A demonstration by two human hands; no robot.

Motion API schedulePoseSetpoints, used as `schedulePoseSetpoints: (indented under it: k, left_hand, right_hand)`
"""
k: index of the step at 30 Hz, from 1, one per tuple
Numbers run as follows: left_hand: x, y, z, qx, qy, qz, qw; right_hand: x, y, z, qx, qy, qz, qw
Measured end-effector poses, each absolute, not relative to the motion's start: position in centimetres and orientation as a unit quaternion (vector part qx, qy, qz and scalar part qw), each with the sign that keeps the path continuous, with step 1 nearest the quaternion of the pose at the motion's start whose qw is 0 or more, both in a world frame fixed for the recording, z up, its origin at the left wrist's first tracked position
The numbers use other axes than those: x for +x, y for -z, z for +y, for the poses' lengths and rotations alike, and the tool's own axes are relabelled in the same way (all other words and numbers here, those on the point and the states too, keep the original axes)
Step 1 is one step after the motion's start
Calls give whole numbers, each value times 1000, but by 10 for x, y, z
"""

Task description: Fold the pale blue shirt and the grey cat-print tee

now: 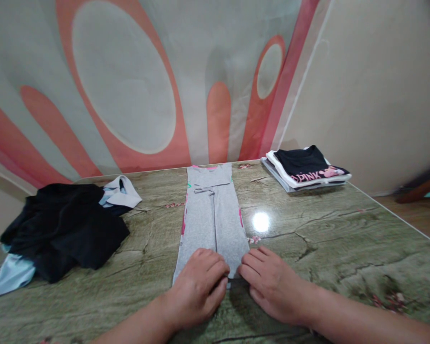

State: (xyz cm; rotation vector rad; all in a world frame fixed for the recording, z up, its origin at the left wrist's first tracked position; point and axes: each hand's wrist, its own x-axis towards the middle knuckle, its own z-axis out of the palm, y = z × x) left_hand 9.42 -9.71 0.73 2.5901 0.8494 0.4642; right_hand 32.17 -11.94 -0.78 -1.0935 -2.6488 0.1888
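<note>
A grey shirt lies face down on the table in a long narrow strip, its sides folded in to a seam down the middle. Its neckline is at the far end, and bits of pink and green print show along its edges. My left hand is closed at the near hem, thumb against curled fingers. At the hem's right corner, my right hand is closed too, its fingertips on the fabric. The fingers hide most of the hem between and under them.
To the left, a loose heap of black clothes has pale blue and white pieces sticking out. A stack of folded shirts, with a black one on top printed in pink, sits at the far right. The wood-patterned table meets a wall behind.
</note>
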Motion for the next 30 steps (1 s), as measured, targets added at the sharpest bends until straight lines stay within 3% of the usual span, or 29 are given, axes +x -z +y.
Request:
schedulePoseSetpoints:
  k: [6, 12, 17, 20, 23, 30]
  left_hand:
    - [91, -5, -94, 915, -198, 283, 208]
    - [87, -1, -91, 882, -263, 308, 240]
    - [83, -10, -88, 879, -214, 307, 295]
    - [82, -13, -85, 858, -248, 319, 317]
    - [81, -12, -82, 845, -263, 342, 317]
    - [80, -18, -78, 896, -167, 302, 278]
  right_hand:
    - [328, -1, -110, -387, -131, -886, 221]
    - [341, 8, -81, -387, -111, -866, 298]
    - [351, 1, -87, -299, -121, -908, 269]
    - [351, -6, -95, -263, -136, -920, 255]
    - [349, -7, -98, -293, -136, -913, 250]
    - [344, -2, -101, -281, -145, -922, 223]
